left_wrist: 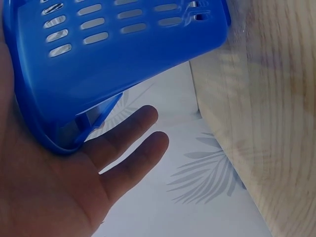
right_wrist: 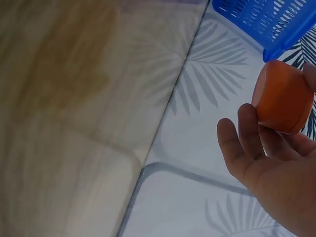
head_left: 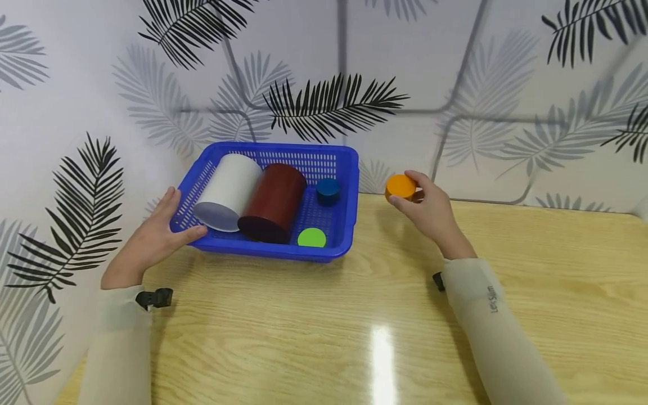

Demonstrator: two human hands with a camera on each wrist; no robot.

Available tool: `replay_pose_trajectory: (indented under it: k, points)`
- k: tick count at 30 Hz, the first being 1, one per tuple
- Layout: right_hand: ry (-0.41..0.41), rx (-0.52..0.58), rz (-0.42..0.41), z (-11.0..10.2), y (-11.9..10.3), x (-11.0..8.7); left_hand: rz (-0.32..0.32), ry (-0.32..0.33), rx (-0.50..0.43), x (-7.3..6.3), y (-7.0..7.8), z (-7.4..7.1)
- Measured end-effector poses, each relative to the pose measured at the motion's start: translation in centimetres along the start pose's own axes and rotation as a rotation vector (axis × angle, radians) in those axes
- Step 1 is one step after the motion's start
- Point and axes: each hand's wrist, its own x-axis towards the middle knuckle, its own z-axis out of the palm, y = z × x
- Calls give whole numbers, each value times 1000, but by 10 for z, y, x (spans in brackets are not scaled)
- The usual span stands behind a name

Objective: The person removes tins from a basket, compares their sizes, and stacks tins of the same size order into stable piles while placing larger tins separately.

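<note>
My right hand [head_left: 432,211] pinches a short orange cylinder [head_left: 400,187] between thumb and fingers, above the table right of the basket. In the right wrist view the orange cylinder [right_wrist: 280,96] is tilted. My left hand [head_left: 152,236] rests at the left front corner of a blue plastic basket [head_left: 273,251], thumb across the front rim and fingers extended along the left side. In the left wrist view the basket's corner [left_wrist: 98,69] sits against the palm, with two fingers straight. Inside the basket are a large white cylinder [head_left: 230,188], a large dark red cylinder [head_left: 275,199], a short blue cylinder [head_left: 328,192] and a green round piece [head_left: 311,237].
The wooden table [head_left: 283,326] spreads in front of and to the right of the basket. Behind it and on the left stands a pale wall covering [head_left: 390,135] with a leaf pattern. A bright reflection lies on the table's front part.
</note>
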Motion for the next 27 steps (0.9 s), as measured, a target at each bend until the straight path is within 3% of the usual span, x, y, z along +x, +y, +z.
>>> replay_pose_trajectory:
  k: [21, 27]
  points:
    - [-157, -31, 185, -13, 24, 7, 1, 6, -12, 3, -2, 0]
    - [-183, -70, 197, -9, 27, 9, -2, 8, -23, 2, -2, -1]
